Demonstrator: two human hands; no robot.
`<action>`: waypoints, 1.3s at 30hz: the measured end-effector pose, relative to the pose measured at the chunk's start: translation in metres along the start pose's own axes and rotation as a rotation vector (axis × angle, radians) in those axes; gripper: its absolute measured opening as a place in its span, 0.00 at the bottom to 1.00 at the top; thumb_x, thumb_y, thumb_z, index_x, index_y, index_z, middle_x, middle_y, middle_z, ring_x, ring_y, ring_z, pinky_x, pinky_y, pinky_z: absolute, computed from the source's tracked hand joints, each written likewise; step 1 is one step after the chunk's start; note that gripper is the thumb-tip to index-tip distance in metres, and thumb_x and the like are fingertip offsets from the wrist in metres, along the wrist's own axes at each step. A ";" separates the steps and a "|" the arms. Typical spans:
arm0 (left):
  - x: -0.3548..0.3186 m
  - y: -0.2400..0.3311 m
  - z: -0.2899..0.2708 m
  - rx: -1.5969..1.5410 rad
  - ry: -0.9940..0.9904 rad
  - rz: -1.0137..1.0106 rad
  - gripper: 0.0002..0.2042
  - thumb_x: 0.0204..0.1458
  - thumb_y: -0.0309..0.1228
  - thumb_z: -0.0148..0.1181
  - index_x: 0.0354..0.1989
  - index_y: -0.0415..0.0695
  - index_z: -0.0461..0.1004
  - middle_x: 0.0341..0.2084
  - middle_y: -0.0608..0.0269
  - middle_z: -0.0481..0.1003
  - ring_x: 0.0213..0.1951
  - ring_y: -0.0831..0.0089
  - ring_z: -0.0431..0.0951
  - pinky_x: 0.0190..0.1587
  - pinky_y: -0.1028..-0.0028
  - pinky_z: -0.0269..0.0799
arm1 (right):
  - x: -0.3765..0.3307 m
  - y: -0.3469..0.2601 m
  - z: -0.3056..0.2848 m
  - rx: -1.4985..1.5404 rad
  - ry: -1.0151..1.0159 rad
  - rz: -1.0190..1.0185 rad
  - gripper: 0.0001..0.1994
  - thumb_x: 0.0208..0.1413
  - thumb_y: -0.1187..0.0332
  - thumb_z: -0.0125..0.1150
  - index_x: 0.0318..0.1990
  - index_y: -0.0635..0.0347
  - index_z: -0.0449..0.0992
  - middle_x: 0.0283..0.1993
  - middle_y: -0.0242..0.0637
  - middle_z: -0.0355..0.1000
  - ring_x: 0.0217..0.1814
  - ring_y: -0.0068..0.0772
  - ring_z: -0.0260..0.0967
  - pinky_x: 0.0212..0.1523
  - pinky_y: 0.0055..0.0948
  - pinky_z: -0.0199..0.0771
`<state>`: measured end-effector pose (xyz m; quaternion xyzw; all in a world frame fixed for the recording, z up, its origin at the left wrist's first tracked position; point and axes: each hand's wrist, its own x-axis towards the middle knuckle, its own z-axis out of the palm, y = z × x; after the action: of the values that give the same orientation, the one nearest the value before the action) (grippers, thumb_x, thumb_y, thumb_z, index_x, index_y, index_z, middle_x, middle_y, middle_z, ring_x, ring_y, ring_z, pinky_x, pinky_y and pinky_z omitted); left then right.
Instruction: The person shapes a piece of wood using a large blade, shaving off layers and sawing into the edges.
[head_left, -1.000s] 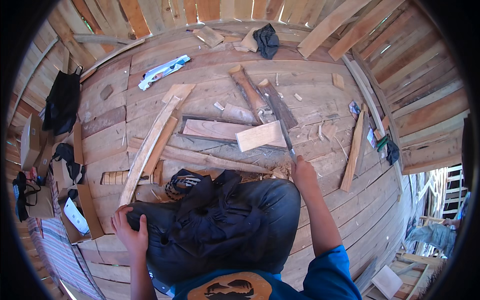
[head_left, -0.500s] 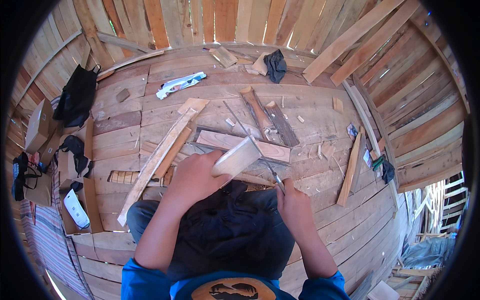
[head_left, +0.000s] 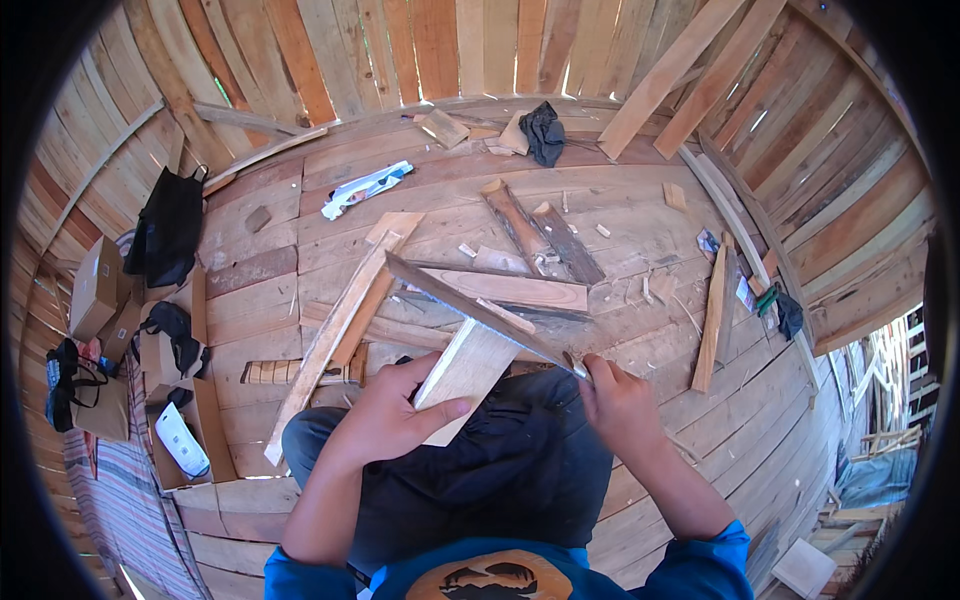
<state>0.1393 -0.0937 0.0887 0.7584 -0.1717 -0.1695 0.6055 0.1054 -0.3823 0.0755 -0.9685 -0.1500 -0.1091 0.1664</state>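
My left hand point(head_left: 392, 412) grips a short pale wooden board point(head_left: 468, 378) over my lap, thumb on its face and fingers behind its left edge. The board is tilted, its far end pointing up and right. My right hand point(head_left: 622, 402) is closed round the handle of a machete point(head_left: 440, 288). Its long dark blade slants up to the left, across the board's far end, with the bright edge towards me. Whether the blade touches the wood I cannot tell. Dark trousers and a black cloth point(head_left: 455, 490) lie below the board.
Planks point(head_left: 335, 340) lie crossed on the floor at left, beside a wooden sheath-like piece point(head_left: 268, 372). Ahead are bark-edged offcuts point(head_left: 565, 245) and shavings. Cardboard boxes point(head_left: 218, 440) stand at far left. Narrow boards point(head_left: 712, 320) lie at right, and long planks point(head_left: 680, 75) lean on the wall.
The board has turned to show more of its broad face. The machete blade has rolled from edge-on to broadside, and my right hand has shifted slightly right.
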 end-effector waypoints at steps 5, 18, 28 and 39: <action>-0.008 0.002 0.011 0.220 0.325 0.058 0.11 0.56 0.27 0.59 0.44 0.38 0.67 0.27 0.40 0.75 0.35 0.39 0.77 0.35 0.60 0.72 | 0.007 0.000 -0.017 0.059 0.119 -0.012 0.10 0.57 0.71 0.60 0.44 0.64 0.70 0.28 0.50 0.73 0.26 0.54 0.74 0.26 0.43 0.74; -0.017 -0.011 0.017 0.789 0.495 0.246 0.30 0.33 0.17 0.62 0.52 0.37 0.63 0.48 0.48 0.64 0.52 0.48 0.65 0.54 0.55 0.58 | -0.082 0.024 0.068 0.367 -0.066 0.423 0.12 0.58 0.66 0.60 0.42 0.66 0.71 0.26 0.57 0.73 0.30 0.60 0.74 0.29 0.48 0.73; -0.012 -0.009 0.031 0.798 0.565 0.286 0.33 0.30 0.15 0.60 0.53 0.38 0.60 0.50 0.43 0.62 0.53 0.44 0.61 0.57 0.54 0.54 | -0.079 0.036 0.092 0.591 -0.084 0.598 0.10 0.55 0.68 0.64 0.38 0.66 0.75 0.23 0.51 0.74 0.23 0.46 0.76 0.25 0.39 0.73; 0.011 -0.024 0.033 -0.480 0.135 -0.029 0.19 0.58 0.27 0.61 0.56 0.37 0.68 0.42 0.58 0.79 0.44 0.76 0.77 0.48 0.74 0.72 | -0.080 0.065 0.084 1.146 -0.269 0.748 0.07 0.55 0.77 0.59 0.28 0.63 0.68 0.15 0.32 0.67 0.11 0.24 0.65 0.11 0.25 0.66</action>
<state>0.1350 -0.1219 0.0578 0.6046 -0.0749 -0.1632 0.7760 0.0657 -0.4310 -0.0412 -0.7199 0.1403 0.1726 0.6575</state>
